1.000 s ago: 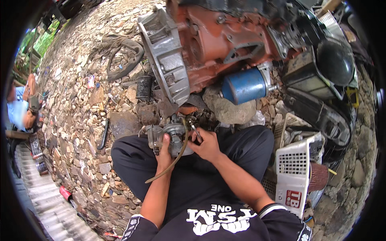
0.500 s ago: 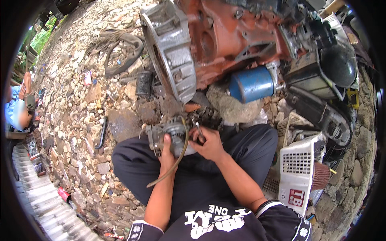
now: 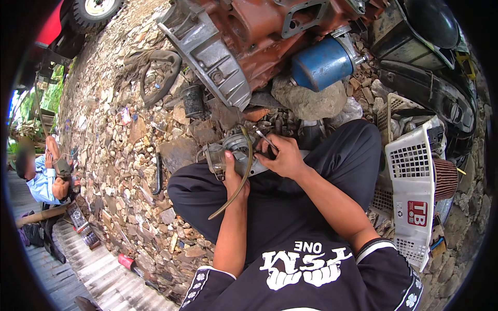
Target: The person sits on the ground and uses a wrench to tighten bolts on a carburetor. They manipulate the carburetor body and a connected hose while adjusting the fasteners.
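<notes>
My left hand (image 3: 231, 171) grips a grey cast-metal component (image 3: 240, 145) with a round housing, held above my crossed legs, its thumb on the front. A thin yellowish rubber hose (image 3: 228, 202) runs over it and dangles down past that hand. My right hand (image 3: 284, 159) is closed on a slim metal tool (image 3: 263, 136) at the component's right side, fingers bent against the part; the tool's lower end is hidden by them. Just beyond stand a red-brown engine block (image 3: 254, 26) with a silver bell housing (image 3: 207, 59), a blue cylindrical filter (image 3: 321, 65) and a large rock (image 3: 306, 101).
Stony ground (image 3: 129, 171) holds a rubber loop (image 3: 155, 83), a black can (image 3: 193, 102) and a black bar (image 3: 157, 173). Plastic crates (image 3: 410, 184) and black metal pans (image 3: 389, 41) sit at right. Another person (image 3: 44, 181) sits at left near corrugated sheeting (image 3: 98, 267); a vehicle wheel (image 3: 96, 13) is behind.
My view has shifted, putting the engine higher and my lap further right in the picture. My hands keep their hold on the component and tool, with little visible movement relative to them.
</notes>
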A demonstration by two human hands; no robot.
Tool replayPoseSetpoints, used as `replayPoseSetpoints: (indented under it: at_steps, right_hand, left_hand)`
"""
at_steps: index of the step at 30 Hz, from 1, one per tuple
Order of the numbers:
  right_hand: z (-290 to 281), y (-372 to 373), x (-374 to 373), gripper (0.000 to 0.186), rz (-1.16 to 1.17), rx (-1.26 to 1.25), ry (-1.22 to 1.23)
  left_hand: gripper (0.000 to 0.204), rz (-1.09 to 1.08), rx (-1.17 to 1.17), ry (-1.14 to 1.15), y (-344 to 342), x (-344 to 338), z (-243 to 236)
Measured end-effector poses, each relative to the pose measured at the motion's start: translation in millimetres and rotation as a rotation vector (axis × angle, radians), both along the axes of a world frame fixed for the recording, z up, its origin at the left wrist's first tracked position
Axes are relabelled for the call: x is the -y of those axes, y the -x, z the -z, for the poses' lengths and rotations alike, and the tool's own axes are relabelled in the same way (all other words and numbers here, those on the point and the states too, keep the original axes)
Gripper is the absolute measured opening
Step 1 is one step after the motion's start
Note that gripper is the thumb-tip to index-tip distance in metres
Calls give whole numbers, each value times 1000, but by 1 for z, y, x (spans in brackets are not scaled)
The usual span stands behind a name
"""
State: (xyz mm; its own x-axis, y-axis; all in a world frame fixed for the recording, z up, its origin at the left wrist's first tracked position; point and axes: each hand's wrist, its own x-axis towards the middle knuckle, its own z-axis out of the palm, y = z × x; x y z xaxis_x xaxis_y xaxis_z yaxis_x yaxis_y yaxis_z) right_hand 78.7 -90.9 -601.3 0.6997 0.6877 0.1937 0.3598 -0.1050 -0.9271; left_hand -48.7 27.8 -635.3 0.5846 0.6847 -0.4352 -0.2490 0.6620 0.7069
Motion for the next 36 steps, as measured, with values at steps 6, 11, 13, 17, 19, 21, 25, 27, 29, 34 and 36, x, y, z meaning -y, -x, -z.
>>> replayPoseSetpoints:
  at_steps: [6,11,13,17,19,21,25,27,29,34,36]
  right_hand:
    - [1,5,-2,26,41,-20,30]
    - [-11,4,1,24,-8,-128,26]
    - [-10,5,-1,26,-16,-68,-4]
    - [2,1,-1,26,-8,-56,-44]
    - [3,-3,0,25,-32,-87,-6]
    - [-6,-3,0,25,-20,-59,61]
    - [-1,0,4,32,22,0,80]
    - [-6,3,1,32,27,-77,-3]
    - [-6,4,0,33,28,-113,-20]
    - [-7,0,1,25,0,-12,61]
    - [-1,1,4,25,6,9,53]
  left_hand:
    - [41,-1,-36,28,-1,1,5]
    - [41,18,-30,7,-2,0,3]
    - [41,5,-37,-7,-1,-2,7]
    - [42,3,-15,-9,-5,0,-5]
    - [43,9,-32,-2,-4,-1,3]
    - [44,29,-47,-12,-4,-1,-1]
    - [47,88,-48,-50,-6,4,-9]
    - [48,79,-60,-54,-5,2,-6]
    - [49,44,-86,-35,-5,1,0]
    - [52,68,-63,-57,-2,0,3]
    - [52,78,-71,-62,-4,1,-1]
